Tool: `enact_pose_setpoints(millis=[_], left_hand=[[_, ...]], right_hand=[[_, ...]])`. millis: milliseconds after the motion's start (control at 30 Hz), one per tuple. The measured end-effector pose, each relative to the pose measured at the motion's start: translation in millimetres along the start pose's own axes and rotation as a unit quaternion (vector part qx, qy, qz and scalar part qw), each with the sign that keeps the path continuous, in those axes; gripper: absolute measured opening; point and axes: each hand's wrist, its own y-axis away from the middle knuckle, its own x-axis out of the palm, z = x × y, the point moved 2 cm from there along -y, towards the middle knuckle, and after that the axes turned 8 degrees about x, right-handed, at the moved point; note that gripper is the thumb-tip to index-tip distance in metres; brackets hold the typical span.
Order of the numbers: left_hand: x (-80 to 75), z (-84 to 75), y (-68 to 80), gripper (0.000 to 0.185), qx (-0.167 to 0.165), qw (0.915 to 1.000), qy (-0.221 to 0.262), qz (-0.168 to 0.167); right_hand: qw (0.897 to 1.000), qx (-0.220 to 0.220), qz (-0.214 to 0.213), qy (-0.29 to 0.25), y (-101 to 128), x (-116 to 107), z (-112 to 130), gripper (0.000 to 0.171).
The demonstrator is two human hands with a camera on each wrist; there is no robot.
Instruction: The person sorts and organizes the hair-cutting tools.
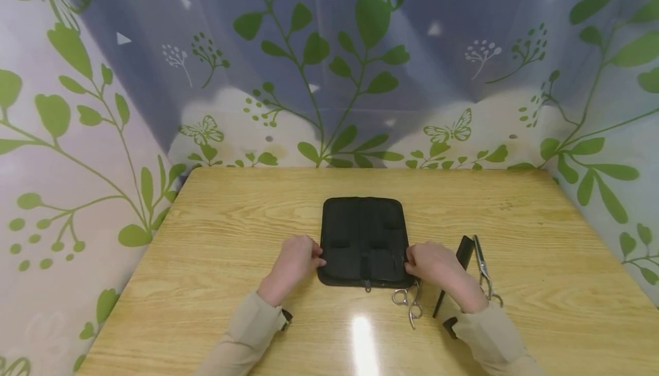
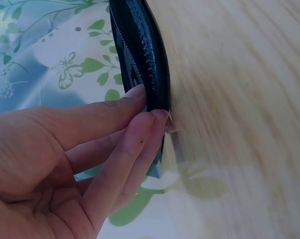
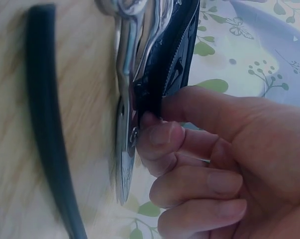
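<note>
While both sleeves reach in from the near edge of the worktop (image 1: 216,221), the left hand (image 1: 291,261) pinches the left edge of the black zip case (image 1: 363,240) and the right hand (image 1: 434,264) pinches its right edge. One pair of scissors (image 1: 408,300) lies just in front of the case, a comb (image 1: 455,273) and second scissors (image 1: 484,270) to its right. Judging by this, the case is being spread open; the next move calls for an even outward pull.
</note>
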Motion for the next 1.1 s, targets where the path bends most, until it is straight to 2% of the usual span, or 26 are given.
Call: enact_pose_setpoints(millis=[567,667,767,833,900,1000,1100], left_hand=[[0.0,-2.4,3.0,0.017,-0.001,0.9999,0.000,0.011],[-0.7,-2.2,3.4,0.017,-0.006,0.9998,0.012,0.014],[-2.1,-1.2,3.8,0.016,-0.010,0.9995,0.024,0.018],[-3.0,-0.5,4.1,0.015,-0.007,0.9995,0.028,0.016],[-4.1,0.3,4.2,0.013,0.001,0.9996,0.025,0.012],[-6.1,0.7,4.2,0.012,0.018,0.9997,0.014,0.005],[-8.0,1.3,4.0,0.012,0.022,0.9997,0.004,0.005]], right_hand=[[1.000,0.012,0.005,0.009,5.1,4.8,2.9,0.038],[1.000,0.009,0.013,0.005,5.7,2.6,0.3,0.036],[1.000,0.017,0.012,-0.005,5.8,-3.6,-6.8,0.026],[0.999,0.033,-0.004,-0.019,6.1,-9.8,-14.0,0.019],[0.998,0.043,-0.039,-0.033,7.1,-16.7,-22.4,0.017],[0.994,0.055,-0.090,-0.037,12.3,-23.2,-35.5,0.023],[0.991,0.056,-0.118,-0.020,20.3,-22.6,-47.4,0.028]])
